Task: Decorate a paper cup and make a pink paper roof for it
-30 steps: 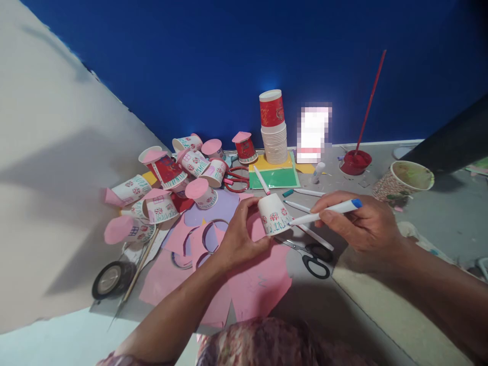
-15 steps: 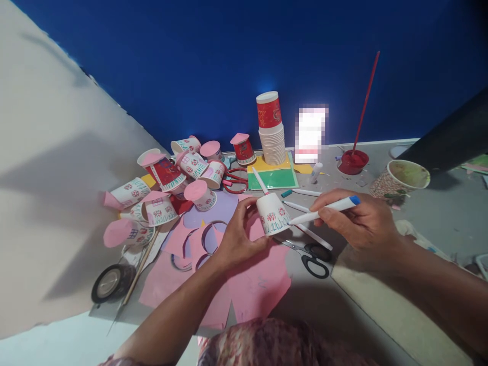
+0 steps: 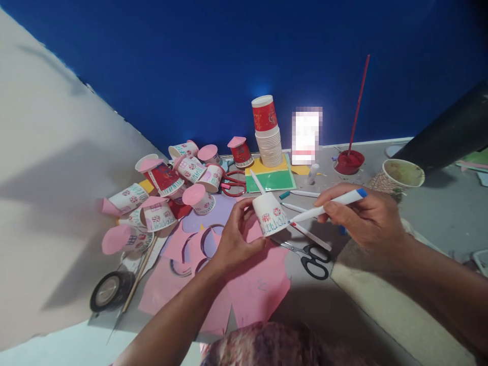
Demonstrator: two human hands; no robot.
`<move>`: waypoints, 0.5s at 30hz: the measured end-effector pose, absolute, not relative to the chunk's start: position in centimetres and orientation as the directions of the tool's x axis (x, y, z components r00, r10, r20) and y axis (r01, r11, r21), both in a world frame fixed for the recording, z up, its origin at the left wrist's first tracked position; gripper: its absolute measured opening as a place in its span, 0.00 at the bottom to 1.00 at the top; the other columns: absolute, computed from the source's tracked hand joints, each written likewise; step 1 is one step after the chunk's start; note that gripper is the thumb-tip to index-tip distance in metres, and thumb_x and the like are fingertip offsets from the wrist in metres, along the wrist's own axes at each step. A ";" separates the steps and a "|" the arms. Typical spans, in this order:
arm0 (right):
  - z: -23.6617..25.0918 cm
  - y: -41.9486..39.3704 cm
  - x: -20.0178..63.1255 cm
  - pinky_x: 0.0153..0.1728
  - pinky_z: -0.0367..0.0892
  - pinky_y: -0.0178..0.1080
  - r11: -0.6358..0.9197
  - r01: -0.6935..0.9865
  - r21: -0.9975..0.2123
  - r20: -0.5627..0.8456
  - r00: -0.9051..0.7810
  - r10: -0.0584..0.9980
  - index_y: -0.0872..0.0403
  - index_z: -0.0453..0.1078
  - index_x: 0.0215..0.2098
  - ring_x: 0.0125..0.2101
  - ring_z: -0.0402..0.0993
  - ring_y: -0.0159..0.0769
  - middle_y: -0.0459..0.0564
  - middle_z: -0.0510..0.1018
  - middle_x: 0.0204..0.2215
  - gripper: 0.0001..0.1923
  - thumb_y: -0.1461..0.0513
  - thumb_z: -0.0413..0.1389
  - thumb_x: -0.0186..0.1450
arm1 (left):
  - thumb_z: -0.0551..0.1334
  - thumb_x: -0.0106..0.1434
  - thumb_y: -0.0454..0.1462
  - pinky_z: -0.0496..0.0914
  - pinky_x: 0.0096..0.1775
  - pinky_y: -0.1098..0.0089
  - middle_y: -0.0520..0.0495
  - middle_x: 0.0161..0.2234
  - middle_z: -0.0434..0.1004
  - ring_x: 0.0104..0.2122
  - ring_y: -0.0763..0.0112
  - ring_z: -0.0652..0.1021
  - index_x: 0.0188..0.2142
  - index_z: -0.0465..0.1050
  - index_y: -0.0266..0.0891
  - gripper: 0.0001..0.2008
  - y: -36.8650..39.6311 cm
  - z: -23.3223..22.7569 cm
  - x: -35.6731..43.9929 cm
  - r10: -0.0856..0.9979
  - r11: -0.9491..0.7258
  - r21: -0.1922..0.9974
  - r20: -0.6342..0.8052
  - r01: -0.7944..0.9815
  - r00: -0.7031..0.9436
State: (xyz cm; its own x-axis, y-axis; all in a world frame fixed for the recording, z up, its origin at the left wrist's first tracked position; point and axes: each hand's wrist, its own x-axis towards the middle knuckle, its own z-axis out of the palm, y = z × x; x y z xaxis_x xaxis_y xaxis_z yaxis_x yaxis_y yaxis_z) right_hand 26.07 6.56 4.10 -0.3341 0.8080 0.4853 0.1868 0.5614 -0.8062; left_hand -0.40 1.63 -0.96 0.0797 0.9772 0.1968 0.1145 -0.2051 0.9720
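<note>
My left hand (image 3: 242, 234) grips a small white paper cup (image 3: 269, 216), held upside down and a little tilted, with its rim low. Red flower drawings and blue-green strokes run round the cup. In my right hand (image 3: 366, 216) is a white marker pen (image 3: 324, 207) with a blue end, its tip at the cup's right side by the rim. Black-handled scissors (image 3: 312, 259) lie just below the cup. Beside them are a red-tipped marker (image 3: 310, 236) and other white markers (image 3: 295, 207), partly behind my right fingers.
Several decorated cups with pink paper tops (image 3: 196, 195) crowd the left. Cut pink paper (image 3: 255, 290) and black tape (image 3: 110, 291) lie in front. A cup stack (image 3: 269, 147), a lit pixelated screen (image 3: 306, 134), a red pot (image 3: 348, 162) and a patterned cup (image 3: 392, 178) stand behind.
The view has shifted slightly. The cup in my left hand has turned a little, so its flowers sit further left. The marker stays at the rim, slightly re-angled.
</note>
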 end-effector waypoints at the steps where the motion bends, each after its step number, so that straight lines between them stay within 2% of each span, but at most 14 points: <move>1: 4.1 6.5 26.1 0.25 0.69 0.29 0.549 0.173 -0.818 0.481 -0.316 0.817 0.46 0.79 0.38 0.24 0.78 0.27 0.39 0.82 0.26 0.06 0.62 0.60 0.72 | 0.71 0.54 0.29 0.66 0.68 0.54 0.43 0.61 0.69 0.65 0.54 0.72 0.58 0.64 0.46 0.34 1.6 -0.9 -0.4 0.976 -0.209 0.972 0.201 0.105 0.083; 9: 3.9 6.9 26.0 0.21 0.65 0.28 0.552 0.165 -0.817 0.474 -0.350 0.808 0.48 0.78 0.38 0.22 0.75 0.25 0.38 0.81 0.24 0.06 0.61 0.60 0.73 | 0.71 0.54 0.29 0.66 0.68 0.53 0.42 0.62 0.69 0.65 0.53 0.72 0.59 0.64 0.46 0.35 1.6 -0.9 -0.6 0.977 -0.208 0.973 0.202 0.096 0.073; 15: 4.1 6.8 26.0 0.22 0.66 0.28 0.543 0.137 -0.828 0.490 -0.294 0.821 0.48 0.78 0.38 0.23 0.76 0.25 0.40 0.83 0.26 0.06 0.60 0.60 0.73 | 0.70 0.55 0.30 0.66 0.68 0.53 0.41 0.63 0.69 0.66 0.54 0.72 0.59 0.63 0.46 0.34 1.5 -0.9 -0.5 0.979 -0.197 0.978 0.192 0.062 0.074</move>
